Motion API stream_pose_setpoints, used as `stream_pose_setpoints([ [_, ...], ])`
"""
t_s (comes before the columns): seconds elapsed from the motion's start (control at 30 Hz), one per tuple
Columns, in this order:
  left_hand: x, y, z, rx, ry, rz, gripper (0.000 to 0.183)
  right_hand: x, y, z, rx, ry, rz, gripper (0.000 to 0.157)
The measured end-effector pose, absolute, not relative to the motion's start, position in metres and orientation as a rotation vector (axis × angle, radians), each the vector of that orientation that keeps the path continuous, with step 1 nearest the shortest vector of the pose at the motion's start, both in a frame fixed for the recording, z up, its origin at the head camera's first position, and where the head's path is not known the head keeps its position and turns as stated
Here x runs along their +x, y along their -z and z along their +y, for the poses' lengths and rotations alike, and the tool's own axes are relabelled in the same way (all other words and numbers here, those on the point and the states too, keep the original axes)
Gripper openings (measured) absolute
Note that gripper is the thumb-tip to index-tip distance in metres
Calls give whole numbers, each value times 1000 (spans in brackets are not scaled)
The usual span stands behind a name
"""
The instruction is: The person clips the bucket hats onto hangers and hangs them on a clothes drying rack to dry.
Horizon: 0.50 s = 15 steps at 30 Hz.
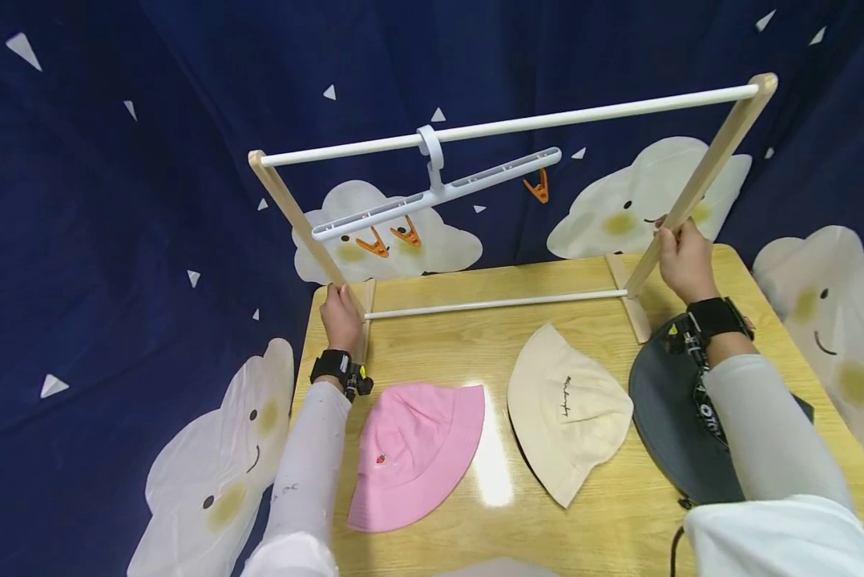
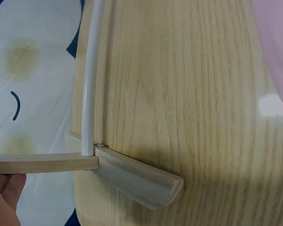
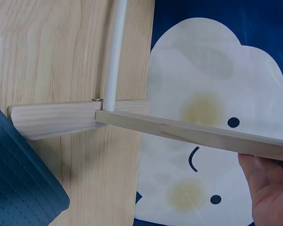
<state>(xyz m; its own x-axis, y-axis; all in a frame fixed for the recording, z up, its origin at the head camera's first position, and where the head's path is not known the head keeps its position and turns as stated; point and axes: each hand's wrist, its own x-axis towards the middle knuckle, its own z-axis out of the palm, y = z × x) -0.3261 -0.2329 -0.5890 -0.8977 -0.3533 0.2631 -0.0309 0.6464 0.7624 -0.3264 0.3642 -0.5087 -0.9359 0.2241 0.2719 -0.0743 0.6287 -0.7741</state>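
Observation:
A wooden rack with white rails [image 1: 583, 114] stands along the back of the table. My left hand [image 1: 341, 319] holds its left upright low down, fingers against the wood in the left wrist view. Higher up on the right upright [image 1: 713, 168], my right hand [image 1: 688, 260] grips the wood, thumb and fingers on either side. A white hanger [image 1: 475, 183] hooks over the top rail between them, tilted with its left end lower. Orange clips [image 1: 406, 232] dangle from the hanger. In both wrist views the bottom rail [image 2: 90, 80] meets the wooden foot [image 3: 56, 120].
A pink bucket hat [image 1: 417, 449] and a cream bucket hat [image 1: 569, 409] lie on the wooden table [image 1: 446, 344]. A dark blue-grey hat [image 1: 663, 409] is partly under my right forearm. Behind hangs a navy curtain [image 1: 187, 80] with cloud faces. A pale edge shows at the bottom.

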Motion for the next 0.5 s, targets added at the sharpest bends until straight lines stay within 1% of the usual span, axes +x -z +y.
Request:
stream_pose_setpoints([
  [0.23, -320, 587, -240, 314, 1155, -2479, 39, -333, 508, 357, -95, -1204, -2517, 46],
  [0.5, -317, 595, -232, 317, 1135, -2476, 39, -337, 510, 366, -104, -1244, -2537, 50],
])
